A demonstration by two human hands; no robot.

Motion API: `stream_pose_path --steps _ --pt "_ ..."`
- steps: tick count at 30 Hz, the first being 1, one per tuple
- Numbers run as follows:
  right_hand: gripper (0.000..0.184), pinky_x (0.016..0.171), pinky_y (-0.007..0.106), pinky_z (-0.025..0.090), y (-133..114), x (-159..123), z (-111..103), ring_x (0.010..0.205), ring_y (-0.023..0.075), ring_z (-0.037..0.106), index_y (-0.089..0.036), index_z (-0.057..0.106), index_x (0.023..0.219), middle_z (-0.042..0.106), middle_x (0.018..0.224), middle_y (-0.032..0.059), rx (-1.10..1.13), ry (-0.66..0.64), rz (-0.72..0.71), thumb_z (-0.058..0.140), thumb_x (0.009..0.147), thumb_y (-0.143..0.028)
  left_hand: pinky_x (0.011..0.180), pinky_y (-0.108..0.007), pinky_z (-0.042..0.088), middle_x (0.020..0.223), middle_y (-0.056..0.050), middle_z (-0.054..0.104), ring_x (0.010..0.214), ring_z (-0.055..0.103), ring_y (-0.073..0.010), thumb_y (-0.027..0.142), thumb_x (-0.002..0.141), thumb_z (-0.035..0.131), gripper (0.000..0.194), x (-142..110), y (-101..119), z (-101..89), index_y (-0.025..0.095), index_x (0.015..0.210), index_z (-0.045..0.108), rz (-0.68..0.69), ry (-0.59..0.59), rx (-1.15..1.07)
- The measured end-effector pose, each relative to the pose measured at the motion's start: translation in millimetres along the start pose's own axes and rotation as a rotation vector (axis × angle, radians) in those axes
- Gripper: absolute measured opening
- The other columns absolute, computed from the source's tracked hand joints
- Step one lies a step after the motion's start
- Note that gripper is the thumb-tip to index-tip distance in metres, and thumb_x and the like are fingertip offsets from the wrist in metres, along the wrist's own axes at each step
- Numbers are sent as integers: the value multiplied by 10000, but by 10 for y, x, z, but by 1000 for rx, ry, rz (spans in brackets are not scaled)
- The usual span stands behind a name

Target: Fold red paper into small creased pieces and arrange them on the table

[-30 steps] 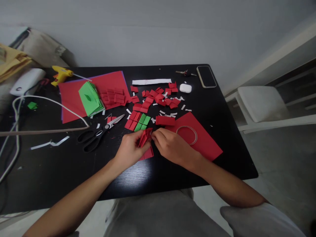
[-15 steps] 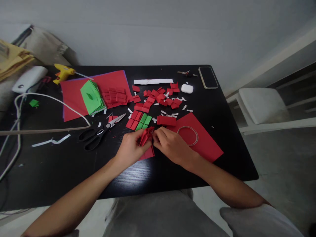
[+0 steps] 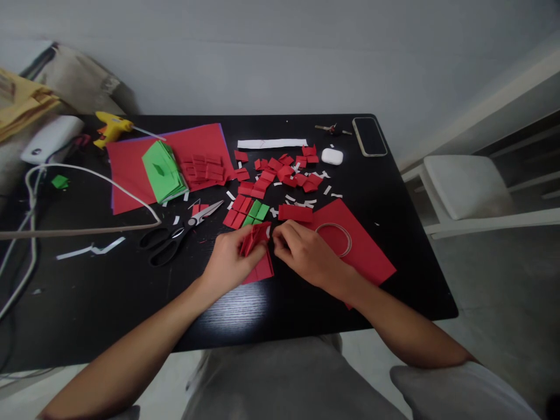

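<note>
My left hand (image 3: 231,256) is closed on a folded red paper piece (image 3: 254,237), pinched between thumb and fingers. A small white patch shows at its right end. My right hand (image 3: 301,252) is just to the right, its fingertips pressed together; whatever they hold, if anything, is hidden. Under my left hand lies a flat red paper piece (image 3: 261,271). Just beyond my hands are joined red folded papers (image 3: 238,211) and green folded papers (image 3: 256,212). Another red folded strip (image 3: 296,213) lies beyond my right hand.
Black-handled scissors (image 3: 179,234) lie left. Small red pieces (image 3: 280,172) and white scraps are scattered behind. A green paper stack (image 3: 164,172) and yellow glue gun (image 3: 112,128) sit farther left. At right are a red sheet (image 3: 371,262) with a ring (image 3: 349,245), white case (image 3: 332,156) and phone (image 3: 370,137).
My right fingertips have drawn slightly away from the folded red paper. That paper has turned a little in my left hand, and a white patch now shows at its end.
</note>
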State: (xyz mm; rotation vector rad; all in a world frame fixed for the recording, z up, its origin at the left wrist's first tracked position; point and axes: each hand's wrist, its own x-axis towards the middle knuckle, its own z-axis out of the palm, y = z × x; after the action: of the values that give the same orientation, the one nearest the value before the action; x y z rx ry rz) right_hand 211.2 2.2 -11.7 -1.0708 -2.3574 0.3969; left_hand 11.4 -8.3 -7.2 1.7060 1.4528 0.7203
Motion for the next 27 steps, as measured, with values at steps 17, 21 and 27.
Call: stream_pose_path --steps 17,21,27 --pt "204 818 404 639 -29 -23 26 919 263 731 -90 663 1030 739 975 151 -2 7 -46 464 1071 -113 566 -221 368 585 63 503 556 454 -93 247 849 626 171 -10 19 15 180 703 569 117 33 24" --pt "162 787 359 613 -23 -20 24 875 224 714 -137 645 1013 729 960 115 59 14 -2 492 1066 -142 577 -224 381 602 59 532 567 465 -97 239 851 630 123 -19 1 16 172 749 625 113 22 23" --pt "77 743 301 570 5 -11 31 800 172 704 -187 646 947 727 916 46 275 36 172 613 986 -130 592 -234 408 625 41 578 584 500 -112 266 871 631 144 -22 8 14 167 770 655 110 21 1"
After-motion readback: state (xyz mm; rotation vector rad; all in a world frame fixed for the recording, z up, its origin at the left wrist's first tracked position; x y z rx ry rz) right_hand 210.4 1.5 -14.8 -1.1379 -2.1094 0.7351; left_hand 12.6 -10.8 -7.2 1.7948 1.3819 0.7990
